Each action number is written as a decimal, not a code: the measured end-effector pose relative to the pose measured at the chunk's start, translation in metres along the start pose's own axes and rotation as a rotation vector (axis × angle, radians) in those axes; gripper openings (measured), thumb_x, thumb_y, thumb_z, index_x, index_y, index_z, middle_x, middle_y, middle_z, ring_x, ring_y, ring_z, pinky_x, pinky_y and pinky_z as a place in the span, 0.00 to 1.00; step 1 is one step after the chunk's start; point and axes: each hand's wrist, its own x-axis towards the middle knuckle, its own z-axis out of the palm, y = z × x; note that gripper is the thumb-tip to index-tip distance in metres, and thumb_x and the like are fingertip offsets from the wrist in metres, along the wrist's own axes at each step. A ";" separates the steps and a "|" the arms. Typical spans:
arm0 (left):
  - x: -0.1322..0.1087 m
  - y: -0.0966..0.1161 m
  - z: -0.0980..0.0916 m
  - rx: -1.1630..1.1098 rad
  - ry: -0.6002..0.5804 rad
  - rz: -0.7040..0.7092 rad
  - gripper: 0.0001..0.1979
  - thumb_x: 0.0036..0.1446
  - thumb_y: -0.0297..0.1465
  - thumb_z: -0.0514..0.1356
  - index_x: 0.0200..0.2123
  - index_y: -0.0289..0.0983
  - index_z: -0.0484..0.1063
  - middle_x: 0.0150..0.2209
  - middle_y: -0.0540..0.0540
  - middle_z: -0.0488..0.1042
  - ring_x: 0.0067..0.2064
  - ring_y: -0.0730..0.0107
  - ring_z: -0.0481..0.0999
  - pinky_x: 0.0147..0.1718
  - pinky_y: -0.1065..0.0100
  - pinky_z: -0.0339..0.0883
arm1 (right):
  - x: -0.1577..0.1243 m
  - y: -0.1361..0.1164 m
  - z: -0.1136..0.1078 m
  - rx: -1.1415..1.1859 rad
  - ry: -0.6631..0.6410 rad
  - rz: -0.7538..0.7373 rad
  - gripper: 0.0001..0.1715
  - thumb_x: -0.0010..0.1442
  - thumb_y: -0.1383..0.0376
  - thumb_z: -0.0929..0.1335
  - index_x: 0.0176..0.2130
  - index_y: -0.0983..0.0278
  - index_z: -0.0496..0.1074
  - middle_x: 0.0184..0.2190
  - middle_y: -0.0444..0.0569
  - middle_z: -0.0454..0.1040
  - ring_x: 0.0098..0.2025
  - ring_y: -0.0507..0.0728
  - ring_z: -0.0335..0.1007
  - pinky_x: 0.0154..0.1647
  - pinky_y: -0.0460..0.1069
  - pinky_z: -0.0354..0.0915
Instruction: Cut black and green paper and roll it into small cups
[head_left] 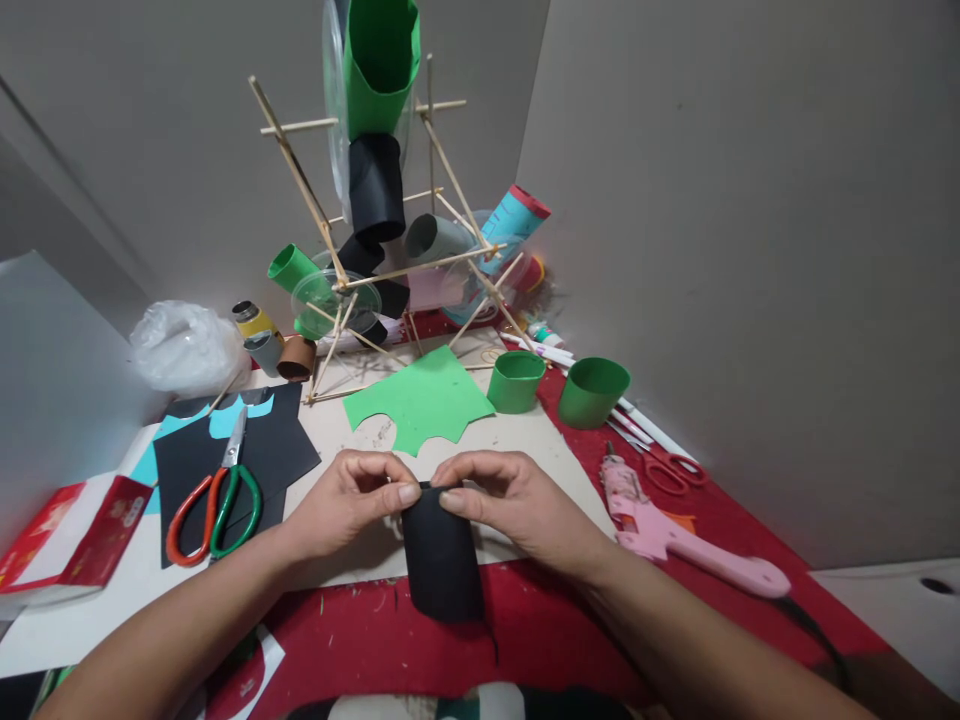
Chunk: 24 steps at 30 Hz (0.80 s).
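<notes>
We see the left hand [356, 502] and right hand [504, 502] pinch the black piece [442, 560] at its top; it extends below the fingers [407, 495], its back hidden.

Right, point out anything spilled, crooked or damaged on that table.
Small scraps litter the beige board beside the green sheet, so it looks untidy. The sheet's edge has curved bites missing, but their smooth outline suggests cutting rather than damage. No liquid spill shows.
</notes>
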 end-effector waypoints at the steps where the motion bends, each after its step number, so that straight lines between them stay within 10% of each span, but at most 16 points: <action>1: 0.000 0.000 0.000 0.018 0.005 0.001 0.13 0.55 0.38 0.66 0.26 0.33 0.75 0.23 0.49 0.70 0.27 0.73 0.66 0.29 0.71 0.61 | 0.000 0.001 0.000 -0.002 -0.002 0.007 0.12 0.53 0.56 0.75 0.31 0.63 0.77 0.29 0.45 0.73 0.35 0.55 0.66 0.40 0.49 0.61; 24: -0.002 -0.010 0.008 0.105 -0.016 0.134 0.07 0.58 0.32 0.63 0.30 0.34 0.74 0.32 0.48 0.70 0.37 0.67 0.68 0.42 0.65 0.59 | -0.002 0.001 0.007 -0.128 -0.021 -0.094 0.16 0.59 0.55 0.70 0.27 0.64 0.74 0.31 0.47 0.73 0.36 0.56 0.67 0.41 0.50 0.62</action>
